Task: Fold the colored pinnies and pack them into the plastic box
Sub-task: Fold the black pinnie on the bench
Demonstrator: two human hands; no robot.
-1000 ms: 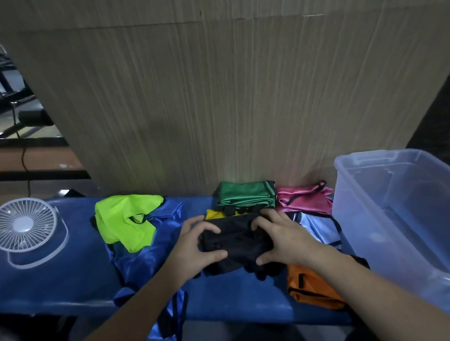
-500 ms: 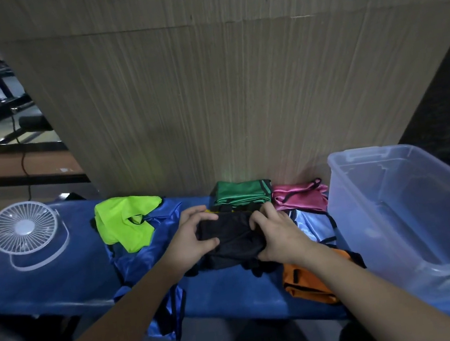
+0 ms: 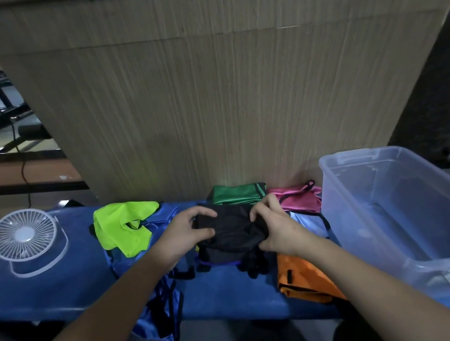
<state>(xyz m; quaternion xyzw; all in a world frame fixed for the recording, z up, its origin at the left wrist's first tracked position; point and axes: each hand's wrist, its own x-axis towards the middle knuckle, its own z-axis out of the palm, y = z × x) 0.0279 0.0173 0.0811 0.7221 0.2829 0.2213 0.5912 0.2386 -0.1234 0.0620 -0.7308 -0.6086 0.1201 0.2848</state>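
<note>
A folded black pinny (image 3: pixel 231 232) sits at the middle of the blue bench (image 3: pixel 45 287). My left hand (image 3: pixel 181 236) grips its left end and my right hand (image 3: pixel 277 228) grips its right end, fingers curled over the cloth. Behind it lie a folded green pinny (image 3: pixel 237 193) and a pink one (image 3: pixel 298 200). A light blue pinny (image 3: pixel 308 220) and an orange one (image 3: pixel 301 280) lie to the right, partly under my right forearm. A neon yellow-green pinny (image 3: pixel 121 228) and a royal blue one (image 3: pixel 156 306) lie unfolded to the left. The clear plastic box (image 3: pixel 424 260) stands at the right.
A small white fan (image 3: pixel 25 239) stands on the bench's left end. A wood-grain wall panel (image 3: pixel 221 97) rises right behind the bench. The royal blue pinny hangs over the front edge. Dark metal frames and a cable are visible at the far left.
Both hands have lifted and shifted the black pinny slightly toward the wall, bunching it tighter between them. A yellow pinny seen under it a second ago is now hidden.
</note>
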